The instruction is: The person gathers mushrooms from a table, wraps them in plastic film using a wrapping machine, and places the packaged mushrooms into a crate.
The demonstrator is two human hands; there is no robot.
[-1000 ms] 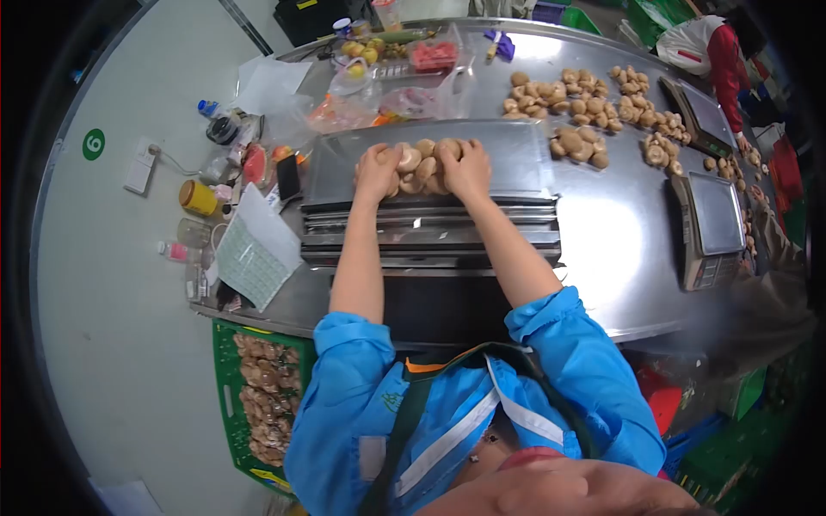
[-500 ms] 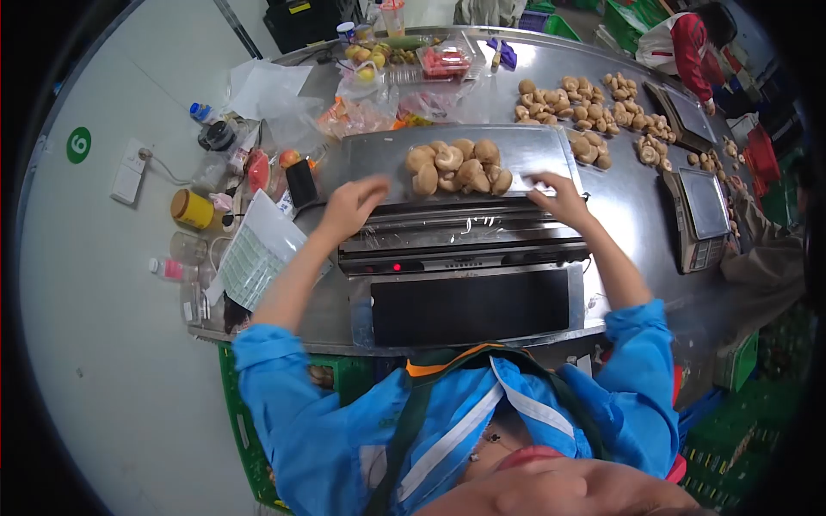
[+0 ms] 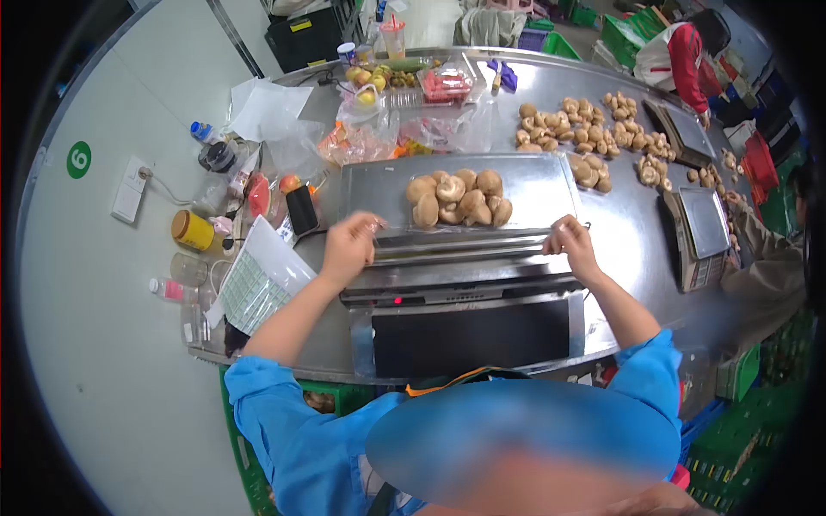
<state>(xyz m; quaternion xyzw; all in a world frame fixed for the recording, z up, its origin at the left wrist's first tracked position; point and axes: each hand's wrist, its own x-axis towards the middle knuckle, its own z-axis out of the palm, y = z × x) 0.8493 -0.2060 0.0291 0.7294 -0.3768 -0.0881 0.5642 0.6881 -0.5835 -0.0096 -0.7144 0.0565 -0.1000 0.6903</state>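
Note:
A cluster of brown shiitake mushrooms (image 3: 460, 199) sits on the metal top plate (image 3: 538, 182) of a film-wrapping machine (image 3: 465, 297). At the left end of its rollers, my left hand (image 3: 348, 248) is closed, thumb and fingers pinched together. My right hand (image 3: 572, 247) is pinched likewise at the right end. Between the hands runs a shiny band of clear plastic film (image 3: 465, 247), hard to tell from the metal; its edges at my fingers are barely visible. A red light glows on the machine's front, behind a black plate (image 3: 469, 334).
More mushrooms (image 3: 594, 129) lie in piles at back right, by two weighing scales (image 3: 701, 222). To the left are a phone (image 3: 301, 209), a paper sheet (image 3: 258, 279), a yellow jar (image 3: 193, 230) and bottles. Bagged fruit stands behind. A co-worker's red sleeve (image 3: 688, 73) shows at far right.
Both hands have drawn slightly toward me, and their fingers have closed into pinches. The camera view has tilted, so the table appears lower. The mushrooms stay on the plate.

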